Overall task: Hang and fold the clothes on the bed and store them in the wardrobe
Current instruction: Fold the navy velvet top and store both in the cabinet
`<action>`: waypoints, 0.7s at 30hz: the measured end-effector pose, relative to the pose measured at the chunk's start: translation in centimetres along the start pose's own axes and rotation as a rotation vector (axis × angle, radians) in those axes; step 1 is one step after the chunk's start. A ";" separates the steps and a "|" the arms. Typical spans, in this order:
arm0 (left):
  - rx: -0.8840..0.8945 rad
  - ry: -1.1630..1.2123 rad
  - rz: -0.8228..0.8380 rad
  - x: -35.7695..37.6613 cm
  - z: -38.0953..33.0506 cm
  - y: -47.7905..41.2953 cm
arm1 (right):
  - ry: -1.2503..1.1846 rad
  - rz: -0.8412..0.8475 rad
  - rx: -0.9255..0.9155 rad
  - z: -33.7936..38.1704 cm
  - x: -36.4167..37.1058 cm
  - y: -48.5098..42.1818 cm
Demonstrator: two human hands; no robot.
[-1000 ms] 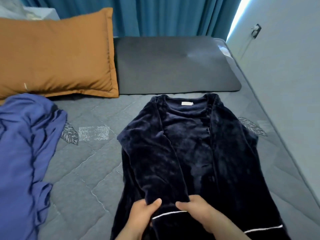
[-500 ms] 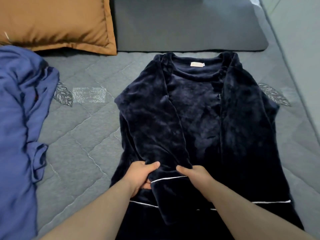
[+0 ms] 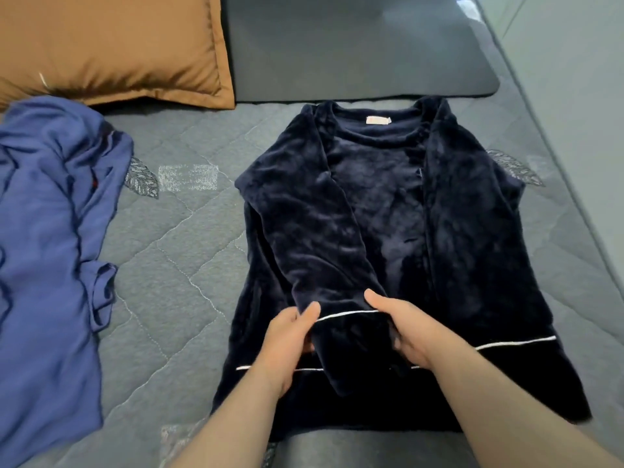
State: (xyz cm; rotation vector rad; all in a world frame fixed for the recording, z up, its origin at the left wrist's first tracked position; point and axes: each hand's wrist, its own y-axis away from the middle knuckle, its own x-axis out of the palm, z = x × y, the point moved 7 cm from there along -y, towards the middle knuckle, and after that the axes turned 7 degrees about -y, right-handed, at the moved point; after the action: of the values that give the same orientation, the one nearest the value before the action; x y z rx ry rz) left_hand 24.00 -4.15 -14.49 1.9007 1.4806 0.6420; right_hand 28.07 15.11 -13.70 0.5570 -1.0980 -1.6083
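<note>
A dark navy fleece top with thin white piping lies flat on the grey quilted bed, collar toward the pillows. Its left sleeve is folded diagonally across the front. My left hand grips the left edge of that sleeve's cuff, thumb on top. My right hand pinches the cuff's right edge, thumb on top and fingers tucked under. The right sleeve lies folded along the right side. A crumpled blue garment lies at the left.
An orange pillow sits at the back left and a dark grey pillow at the back centre. A pale wall runs along the bed's right edge. Bare mattress shows between the two garments.
My view has tipped down and closer to the bed. Both hands keep hold of the cuff and have drawn it slightly toward the hem.
</note>
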 end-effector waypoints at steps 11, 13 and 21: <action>0.221 -0.258 -0.388 -9.2 0.4 6.0 | -0.049 0.108 -0.111 -4.4 8.6 4.5; 0.226 -0.408 -0.432 -11.4 1.3 6.8 | 0.091 -0.009 -0.155 -6.3 9.5 3.6; 0.157 -0.765 -0.419 -13.3 3.8 5.5 | 0.947 -0.605 -0.502 -5.2 9.6 5.5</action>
State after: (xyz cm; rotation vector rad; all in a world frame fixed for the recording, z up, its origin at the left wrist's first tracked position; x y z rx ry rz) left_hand 27.02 -18.63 -12.98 1.5861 1.3496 -0.3750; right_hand 31.82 4.17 -9.75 1.1981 0.2050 -1.7044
